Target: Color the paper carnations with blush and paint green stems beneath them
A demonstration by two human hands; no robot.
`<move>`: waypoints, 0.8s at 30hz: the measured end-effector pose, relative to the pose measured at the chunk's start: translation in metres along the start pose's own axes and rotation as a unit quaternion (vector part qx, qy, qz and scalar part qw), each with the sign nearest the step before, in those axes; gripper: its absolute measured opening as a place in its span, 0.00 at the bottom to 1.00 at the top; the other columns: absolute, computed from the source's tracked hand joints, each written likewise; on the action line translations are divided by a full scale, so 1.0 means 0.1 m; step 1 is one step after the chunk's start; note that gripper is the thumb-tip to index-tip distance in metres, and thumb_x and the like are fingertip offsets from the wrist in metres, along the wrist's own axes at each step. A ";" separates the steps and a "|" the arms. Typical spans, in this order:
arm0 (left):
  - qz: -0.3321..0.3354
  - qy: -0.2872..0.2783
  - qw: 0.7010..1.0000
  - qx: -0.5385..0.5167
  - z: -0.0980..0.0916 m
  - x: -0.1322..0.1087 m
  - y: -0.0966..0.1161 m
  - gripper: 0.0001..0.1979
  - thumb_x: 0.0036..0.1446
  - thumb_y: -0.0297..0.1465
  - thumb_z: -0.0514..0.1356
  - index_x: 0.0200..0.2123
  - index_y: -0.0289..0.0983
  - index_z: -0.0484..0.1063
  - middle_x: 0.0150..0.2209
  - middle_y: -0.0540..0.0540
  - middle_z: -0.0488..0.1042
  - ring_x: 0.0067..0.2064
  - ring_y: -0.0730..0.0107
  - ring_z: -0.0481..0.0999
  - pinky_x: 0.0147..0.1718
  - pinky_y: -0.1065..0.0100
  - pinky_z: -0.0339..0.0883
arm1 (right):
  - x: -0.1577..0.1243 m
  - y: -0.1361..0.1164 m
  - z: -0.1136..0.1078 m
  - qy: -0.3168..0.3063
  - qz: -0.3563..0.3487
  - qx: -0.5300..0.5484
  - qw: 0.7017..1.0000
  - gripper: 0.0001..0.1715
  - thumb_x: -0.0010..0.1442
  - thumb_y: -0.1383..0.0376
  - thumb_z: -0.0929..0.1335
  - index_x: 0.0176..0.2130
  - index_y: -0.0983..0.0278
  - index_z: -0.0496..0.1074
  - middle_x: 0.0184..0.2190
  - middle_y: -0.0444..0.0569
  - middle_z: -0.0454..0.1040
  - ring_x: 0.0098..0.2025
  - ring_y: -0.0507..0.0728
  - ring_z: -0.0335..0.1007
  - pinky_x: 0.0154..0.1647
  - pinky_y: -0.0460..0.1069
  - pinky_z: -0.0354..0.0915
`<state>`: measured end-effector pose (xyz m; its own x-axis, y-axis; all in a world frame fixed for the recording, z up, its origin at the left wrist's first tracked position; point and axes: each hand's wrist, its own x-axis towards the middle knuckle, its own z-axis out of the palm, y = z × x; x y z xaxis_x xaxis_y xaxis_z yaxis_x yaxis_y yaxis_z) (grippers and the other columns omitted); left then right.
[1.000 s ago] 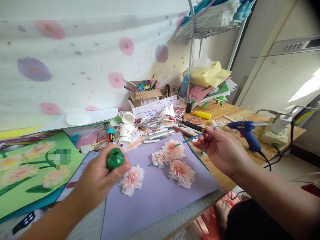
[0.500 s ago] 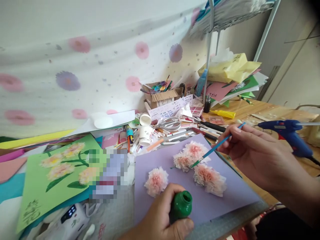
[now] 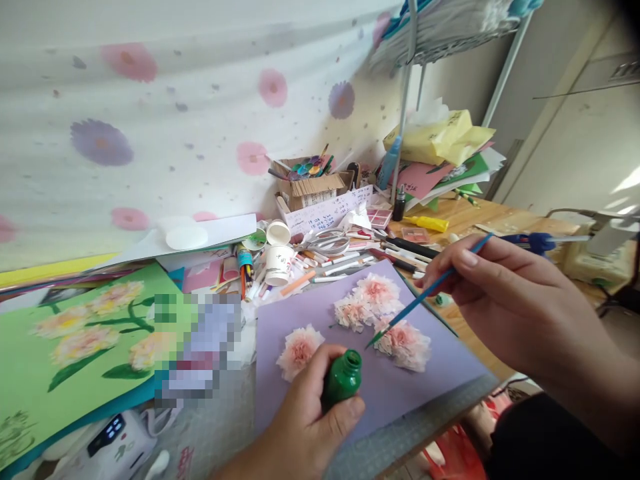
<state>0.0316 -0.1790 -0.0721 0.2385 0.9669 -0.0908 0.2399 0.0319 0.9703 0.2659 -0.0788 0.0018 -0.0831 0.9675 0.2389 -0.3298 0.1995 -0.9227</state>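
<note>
My left hand (image 3: 315,407) is wrapped round a small uncapped bottle of green paint (image 3: 344,380), held tilted above the front of a purple sheet (image 3: 320,307). In my right hand (image 3: 515,300) a thin blue paintbrush (image 3: 434,285) is pinched between thumb and fingers. Its green-wetted tip hangs over the purple sheet, just left of the right-hand pink flower cluster (image 3: 404,345). Crumpled pink-and-white paper flowers lie on the sheet: one flower (image 3: 301,350) beside my left hand, and another cluster (image 3: 367,300) farther back. Whether the brush tip touches the sheet I cannot tell.
To the left lies a green sheet (image 3: 30,373) with a floral picture. Behind are markers and pencils (image 3: 345,261), paper cups (image 3: 278,263) and a cardboard box (image 3: 315,190). A blue glue gun (image 3: 530,241) rests at right. A white device (image 3: 113,443) sits front left.
The brush tip has moved from between the flower clusters toward the front of the purple sheet, nearer the bottle. The view has turned slightly right.
</note>
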 end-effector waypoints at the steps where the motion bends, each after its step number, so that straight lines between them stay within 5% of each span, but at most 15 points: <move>1: -0.003 0.000 1.000 0.003 0.00 0.00 -0.01 0.16 0.62 0.42 0.60 0.49 0.43 0.64 0.37 0.50 0.67 0.37 0.62 0.66 0.38 0.63 0.60 | -0.01 0.00 0.00 -0.015 -0.013 -0.006 1.000 0.11 0.55 0.58 0.76 0.27 0.61 0.78 0.25 0.45 0.76 0.30 0.49 0.71 0.34 0.42 0.67; 9: -0.018 0.011 0.999 0.039 0.00 0.00 -0.04 0.19 0.59 0.45 0.61 0.50 0.44 0.67 0.37 0.50 0.71 0.39 0.59 0.70 0.41 0.62 0.62 | -0.05 0.06 -0.07 -0.114 -0.060 -0.068 0.989 0.09 0.63 0.59 0.71 0.32 0.58 0.77 0.28 0.43 0.77 0.35 0.52 0.72 0.38 0.46 0.67; 14: -0.029 0.006 0.999 0.027 0.00 -0.02 -0.04 0.19 0.59 0.47 0.63 0.50 0.46 0.68 0.37 0.50 0.71 0.39 0.59 0.70 0.41 0.62 0.62 | -0.10 -0.06 -0.03 -0.186 -0.135 -0.186 0.955 0.08 0.63 0.60 0.70 0.33 0.59 0.76 0.30 0.45 0.78 0.36 0.54 0.74 0.35 0.47 0.69; 19: -0.051 -0.004 0.996 -0.068 0.03 -0.02 0.00 0.25 0.55 0.53 0.64 0.49 0.46 0.70 0.35 0.51 0.71 0.36 0.64 0.69 0.38 0.65 0.61 | -0.16 -0.12 -0.01 -0.201 -0.189 -0.250 0.928 0.07 0.64 0.62 0.70 0.34 0.61 0.76 0.30 0.47 0.80 0.36 0.55 0.77 0.32 0.45 0.70; 24: -0.065 -0.032 0.988 -0.135 0.02 -0.02 0.04 0.25 0.54 0.53 0.66 0.49 0.46 0.72 0.36 0.52 0.72 0.36 0.66 0.70 0.37 0.66 0.60 | -0.17 -0.05 -0.02 -0.175 -0.150 -0.196 0.953 0.07 0.62 0.61 0.71 0.33 0.60 0.78 0.28 0.45 0.80 0.31 0.53 0.75 0.31 0.45 0.71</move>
<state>0.0342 -0.1816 -0.0685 0.2836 0.9324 -0.2239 0.0152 0.2290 0.9733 0.2705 -0.0955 0.0016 -0.3714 0.7603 0.5329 -0.0172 0.5682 -0.8227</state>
